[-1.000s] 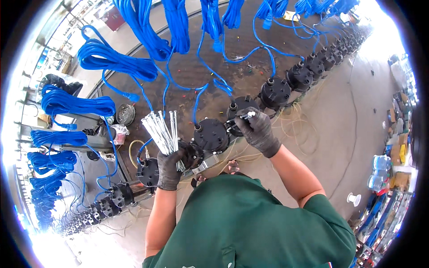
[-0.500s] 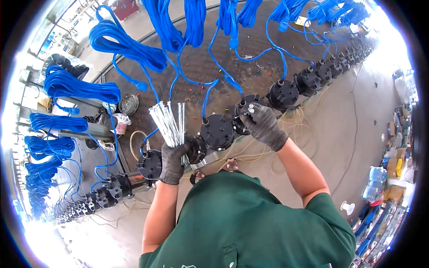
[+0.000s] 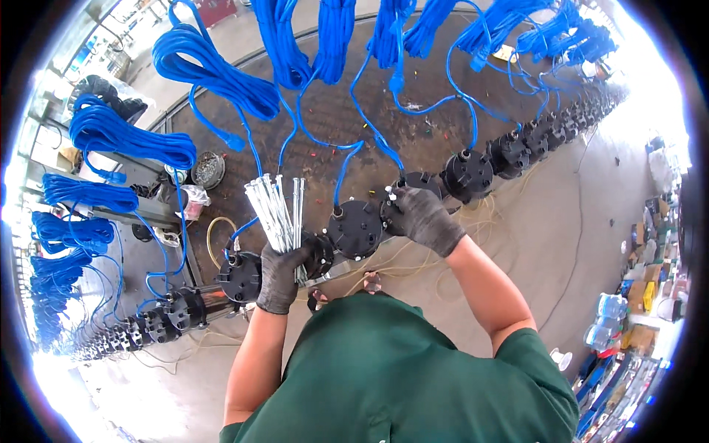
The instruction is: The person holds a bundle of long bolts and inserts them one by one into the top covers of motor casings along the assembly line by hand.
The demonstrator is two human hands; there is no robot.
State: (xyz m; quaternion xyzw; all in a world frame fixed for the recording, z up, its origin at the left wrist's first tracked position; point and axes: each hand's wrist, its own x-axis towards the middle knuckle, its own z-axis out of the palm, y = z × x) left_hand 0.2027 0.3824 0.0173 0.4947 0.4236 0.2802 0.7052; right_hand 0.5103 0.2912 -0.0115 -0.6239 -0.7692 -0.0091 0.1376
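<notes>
My left hand (image 3: 281,279), in a dark grey glove, is closed round a bundle of long silvery bolts (image 3: 275,214) whose heads point up and away. My right hand (image 3: 424,218), gloved alike, is closed with a few shiny bolt heads (image 3: 391,193) showing at its fingertips. It covers part of a round black housing (image 3: 425,182), at the left edge of that housing. Between my hands sits another black housing (image 3: 354,229) with a blue cable (image 3: 347,173) rising from its top. One more black housing (image 3: 241,277) stands left of my left hand.
A long row of black housings (image 3: 468,176) runs from lower left to upper right. Coiled blue cables (image 3: 214,70) lie along the dark table (image 3: 317,111) behind it. A bowl of small parts (image 3: 208,170) is at the left. Pale thin tubes (image 3: 473,236) trail below the row.
My right hand has shifted left and slightly nearer, with the bolt heads now at the housing's left edge. My left hand still grips its bundle; the whole view has shifted a little.
</notes>
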